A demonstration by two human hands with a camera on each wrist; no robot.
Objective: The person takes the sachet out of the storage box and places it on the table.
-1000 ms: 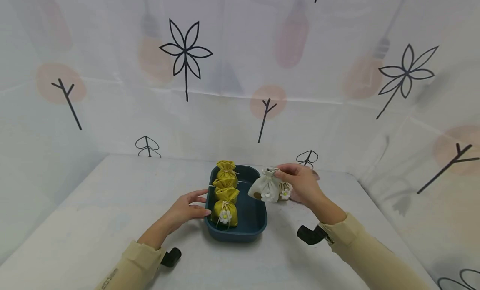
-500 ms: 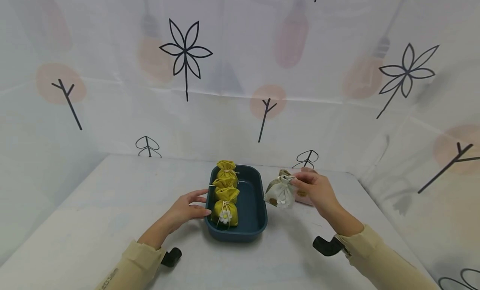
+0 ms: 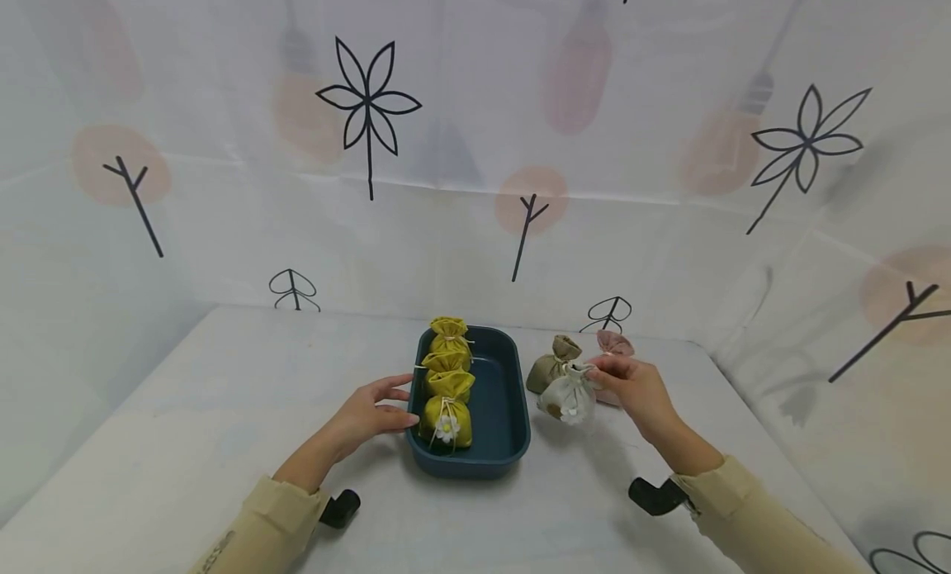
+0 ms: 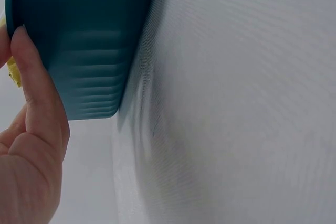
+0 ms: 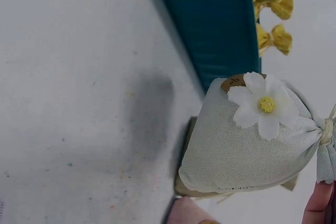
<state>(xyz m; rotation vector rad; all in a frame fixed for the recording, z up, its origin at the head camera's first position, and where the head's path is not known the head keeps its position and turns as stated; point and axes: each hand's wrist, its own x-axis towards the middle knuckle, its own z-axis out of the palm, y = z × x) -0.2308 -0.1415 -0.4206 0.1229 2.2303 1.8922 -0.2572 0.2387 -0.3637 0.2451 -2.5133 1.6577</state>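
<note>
My right hand (image 3: 635, 392) pinches a white drawstring pouch (image 3: 569, 395) by its gathered top. The pouch hangs right of the blue-green bin (image 3: 468, 468), its white flower (image 5: 265, 105) showing in the right wrist view, its shadow on the table. Behind it stand a brown pouch (image 3: 545, 374) and a pink pouch (image 3: 615, 343), the latter partly hidden by my fingers. My left hand (image 3: 364, 413) rests against the bin's left side, fingers extended, with a fingertip (image 4: 23, 38) near the rim. Inside the bin, yellow pouches (image 3: 448, 417) form a row along the left side.
The white table (image 3: 223, 442) meets a patterned cloth backdrop (image 3: 446, 252) behind the bin. Cloth also hangs along both sides. The bin's right half shows its bare floor (image 3: 494, 409).
My right hand has moved the white pouch rightward, away from the bin's right rim. The brown pouch behind it shows more now. My left hand and the bin have stayed put.
</note>
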